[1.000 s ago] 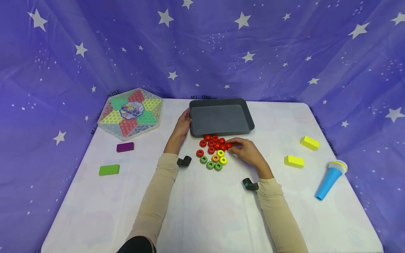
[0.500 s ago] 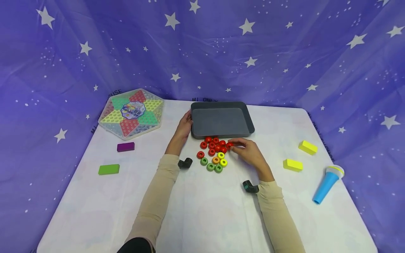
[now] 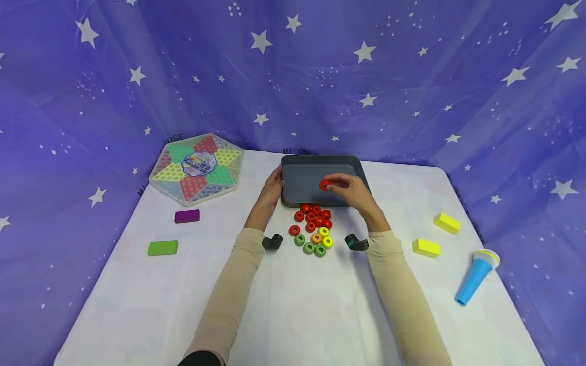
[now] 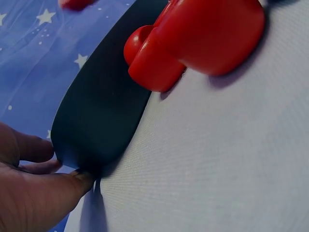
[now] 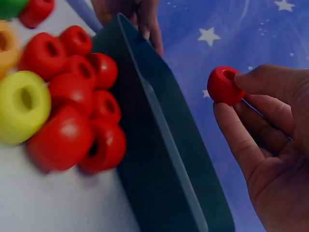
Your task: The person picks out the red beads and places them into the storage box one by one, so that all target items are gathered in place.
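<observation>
Head view — right hand [image 3: 354, 192] pinches one red bead [image 3: 324, 185] above the tray [image 3: 298, 184], left hand [image 3: 270, 190] gripping the tray's left end. Early going, it seems: one bead up — a whole pile [image 3: 313, 227] left lying on the table [image 3: 311, 305], near side.

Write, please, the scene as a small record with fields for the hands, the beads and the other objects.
Left hand: holds the gray tray at its left end
Right hand: pinches a red bead raised over the tray
On table, near side of tray: red beads, two yellow beads, one orange bead, three green beads
Left of tray: hexagonal game board, purple block, green block
Right of tray: two yellow blocks, blue microphone-shaped toy
</observation>
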`<state>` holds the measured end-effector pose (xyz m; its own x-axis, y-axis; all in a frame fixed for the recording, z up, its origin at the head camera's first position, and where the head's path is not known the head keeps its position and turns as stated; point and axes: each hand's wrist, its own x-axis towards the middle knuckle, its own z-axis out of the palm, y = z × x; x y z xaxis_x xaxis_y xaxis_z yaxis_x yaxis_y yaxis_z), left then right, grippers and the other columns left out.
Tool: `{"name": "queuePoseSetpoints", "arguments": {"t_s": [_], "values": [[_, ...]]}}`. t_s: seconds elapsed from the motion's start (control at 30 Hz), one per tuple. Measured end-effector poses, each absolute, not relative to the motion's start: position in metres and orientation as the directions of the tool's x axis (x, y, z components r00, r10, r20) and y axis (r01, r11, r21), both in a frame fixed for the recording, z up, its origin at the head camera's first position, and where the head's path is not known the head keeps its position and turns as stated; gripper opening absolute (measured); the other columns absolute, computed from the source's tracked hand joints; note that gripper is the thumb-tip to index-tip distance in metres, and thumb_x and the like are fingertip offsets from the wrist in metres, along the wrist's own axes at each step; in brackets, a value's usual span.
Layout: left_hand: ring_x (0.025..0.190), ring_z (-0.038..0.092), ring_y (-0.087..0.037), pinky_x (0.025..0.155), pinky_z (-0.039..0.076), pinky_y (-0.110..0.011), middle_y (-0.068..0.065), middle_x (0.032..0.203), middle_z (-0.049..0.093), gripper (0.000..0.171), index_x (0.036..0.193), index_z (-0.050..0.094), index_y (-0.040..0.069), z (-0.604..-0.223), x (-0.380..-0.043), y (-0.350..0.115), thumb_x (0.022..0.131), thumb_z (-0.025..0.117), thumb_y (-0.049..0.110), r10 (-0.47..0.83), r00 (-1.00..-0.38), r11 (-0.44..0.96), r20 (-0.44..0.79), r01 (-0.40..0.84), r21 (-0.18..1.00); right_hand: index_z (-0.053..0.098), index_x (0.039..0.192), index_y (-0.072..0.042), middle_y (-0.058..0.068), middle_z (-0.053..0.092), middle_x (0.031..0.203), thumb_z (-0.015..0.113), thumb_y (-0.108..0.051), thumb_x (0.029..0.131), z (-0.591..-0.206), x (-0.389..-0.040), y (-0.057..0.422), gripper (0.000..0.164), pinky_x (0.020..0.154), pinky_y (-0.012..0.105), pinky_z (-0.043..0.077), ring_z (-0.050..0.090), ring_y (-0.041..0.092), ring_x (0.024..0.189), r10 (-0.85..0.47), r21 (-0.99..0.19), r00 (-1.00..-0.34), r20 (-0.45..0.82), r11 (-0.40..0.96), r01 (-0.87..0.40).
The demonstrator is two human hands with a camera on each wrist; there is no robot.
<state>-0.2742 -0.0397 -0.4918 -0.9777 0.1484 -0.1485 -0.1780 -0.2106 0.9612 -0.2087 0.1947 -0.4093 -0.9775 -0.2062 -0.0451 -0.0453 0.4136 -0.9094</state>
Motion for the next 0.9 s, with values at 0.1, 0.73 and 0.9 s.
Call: {"name": "queuePoseSetpoints", "arguments": {"t_s": [0.1,0.73,0.9], "values": [[0.145,0.024,-0.021,0.119,0.019,-0.033,-0.011,0.157,0.027,0.056,0.153,0.025,0.008,-0.493,-0.273,-0.04,0.099,0.031,-0.005,0.143,-0.979,-0.214,-0.144,-0.173,0.961,0.061,0.125,0.002,0.02,0.064,0.121,0.06,-0.008,0.093,-0.401,-0.226,0.181,0.034,0.096,0.045,0.048,0.059,0.037,0.111,-0.227,-0.908,-0.971,-0.073,0.417,-0.029],[0.145,0.024,-0.025,0.118,0.021,-0.038,-0.015,0.157,0.026,0.054,0.153,0.024,0.009,-0.499,-0.259,-0.035,0.1,0.032,0.0,0.133,-0.983,-0.171,-0.127,-0.149,0.974,0.055,0.129,0.011,0.026,0.057,0.13,0.053,0.0,0.095,-0.444,-0.312,0.123,0.036,0.101,0.04,0.047,0.06,0.026,0.112,-0.111,-0.904,-0.924,-0.365,0.28,0.323],[0.144,0.025,-0.029,0.118,0.02,-0.041,-0.018,0.157,0.025,0.055,0.153,0.022,0.007,-0.498,-0.26,-0.037,0.1,0.031,-0.002,0.138,-0.984,-0.195,-0.115,-0.141,0.971,0.063,0.121,0.006,0.019,0.063,0.122,0.06,-0.004,0.091,-0.469,-0.335,0.116,0.032,0.095,0.034,0.051,0.063,0.022,0.105,-0.022,-0.897,-0.934,-0.355,0.291,0.334]]}}
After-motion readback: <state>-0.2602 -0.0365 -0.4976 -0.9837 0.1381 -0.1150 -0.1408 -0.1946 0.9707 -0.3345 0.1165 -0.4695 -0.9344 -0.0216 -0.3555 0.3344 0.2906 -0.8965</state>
